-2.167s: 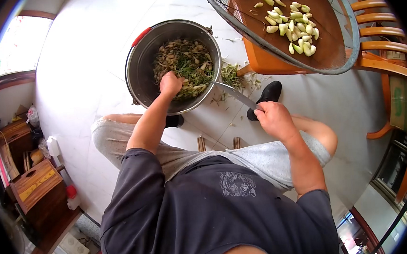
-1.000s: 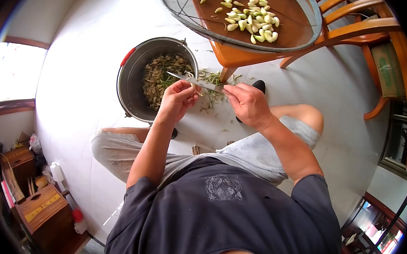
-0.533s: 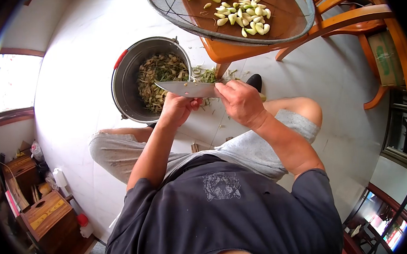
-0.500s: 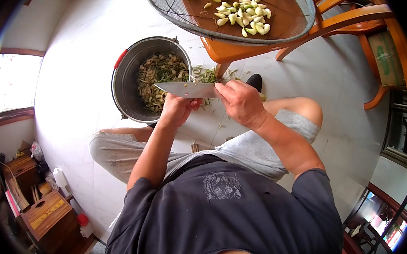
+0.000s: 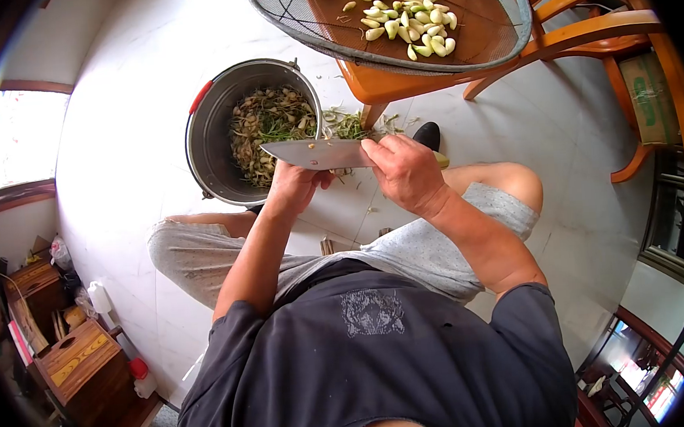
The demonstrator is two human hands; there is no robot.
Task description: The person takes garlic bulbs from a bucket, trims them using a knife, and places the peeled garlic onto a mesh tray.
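Observation:
My right hand [image 5: 408,175] is wrapped around the handle end of a broad kitchen knife [image 5: 318,153], its blade reaching left across my lap. Under the blade my left hand [image 5: 296,187] is closed with curled fingers, and the knife hides most of what it may hold. Small bits cling to the blade. Just beyond the left hand stands a metal bucket [image 5: 205,159] with peelings and green trimmings [image 5: 272,123] inside. Peeled garlic cloves [image 5: 416,26] lie in a round mesh sieve [image 5: 289,23] above and to the right.
The sieve rests on a wooden chair [image 5: 381,90]. Loose green scraps [image 5: 345,126] lie on the tiled floor [image 5: 131,149] beside the bucket. Another wooden chair [image 5: 583,34] stands at the right, near a cardboard box [image 5: 651,100]. A small wooden cabinet [image 5: 83,362] is at the left.
My left hand's fingers have curled in further beneath the blade. The knife and my right hand have hardly moved.

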